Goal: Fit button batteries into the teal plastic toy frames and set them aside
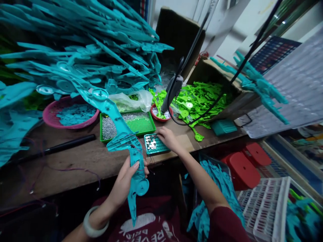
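My left hand (pixel 126 179) is wrapped round the lower part of a long teal plastic piece (pixel 118 122), which slants up and to the left over the bench. The piece has round bosses and a pointed lower end, and thin dark wires hang at its middle. My right hand (pixel 167 137) is at the back edge of a small teal tray (pixel 161 149), its fingers bent down and drawn together. Whatever those fingertips pinch is hidden. Several round silver discs (pixel 151 142), coin-like, lie in the tray's left half.
Behind stands a green tray (pixel 152 126) of small metal pieces. A grey electric screwdriver (pixel 171 90) hangs over a red bowl (pixel 161 119). A pink basket (pixel 45 116), a heap of teal pieces (pixel 101 50) and lime-green parts (pixel 202 97) surround the bench (pixel 65 159). Red stools (pixel 243 171) stand right.
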The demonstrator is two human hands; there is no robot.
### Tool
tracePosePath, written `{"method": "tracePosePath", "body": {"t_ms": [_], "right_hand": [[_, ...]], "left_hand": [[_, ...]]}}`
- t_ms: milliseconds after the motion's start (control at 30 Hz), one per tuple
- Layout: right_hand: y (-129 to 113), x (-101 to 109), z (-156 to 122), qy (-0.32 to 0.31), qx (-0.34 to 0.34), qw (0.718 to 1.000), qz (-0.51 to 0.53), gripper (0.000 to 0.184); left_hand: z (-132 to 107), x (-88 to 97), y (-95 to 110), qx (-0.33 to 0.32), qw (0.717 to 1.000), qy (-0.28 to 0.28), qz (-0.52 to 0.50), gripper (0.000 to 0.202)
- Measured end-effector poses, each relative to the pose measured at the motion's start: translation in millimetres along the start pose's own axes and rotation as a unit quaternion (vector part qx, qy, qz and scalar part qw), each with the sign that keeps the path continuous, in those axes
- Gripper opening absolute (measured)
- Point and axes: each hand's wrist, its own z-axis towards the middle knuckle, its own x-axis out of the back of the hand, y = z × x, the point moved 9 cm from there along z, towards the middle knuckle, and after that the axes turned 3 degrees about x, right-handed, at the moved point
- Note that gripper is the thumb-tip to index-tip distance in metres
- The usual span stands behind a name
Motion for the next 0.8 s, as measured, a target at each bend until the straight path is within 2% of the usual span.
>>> {"method": "tracePosePath", "body": {"t_ms": [133,233,300,400,467,533,600,800], "right_hand": [[2,-3,2,-0.018,0.002,1.000,0.009,0.013],[-11,3,-3,-0.020,0.007,1.000,0.023,0.015],[-36,14,-15,0.026,0.031,0.998,0.049,0.013],[-100,29,-47,0.124,0.133,0.978,0.100,0.008],[-140,28,-69,0.147,0.201,0.965,0.085,0.007],[-166,22,-81,0.149,0.236,0.960,0.039,0.011],[-176,17,-85,0.147,0.245,0.958,0.002,0.013],[-175,12,-89,0.104,0.258,0.960,-0.003,0.019]], "left_hand": [[2,5.2,-2,0.005,0.999,0.021,-0.034,0.038],[5,8.9,-3,0.010,0.998,0.039,-0.055,0.049],[5,11.3,-5,0.022,0.997,0.051,-0.056,0.058],[4,16.8,-9,0.036,0.996,0.078,-0.035,0.066],[3,23.4,-5,0.014,0.993,0.115,0.009,0.065],[0,27.5,2,-0.025,0.988,0.146,0.046,0.062],[-2,26.2,6,-0.047,0.986,0.148,0.057,0.060],[-7,20.6,7,-0.072,0.986,0.115,0.095,0.060]]}}
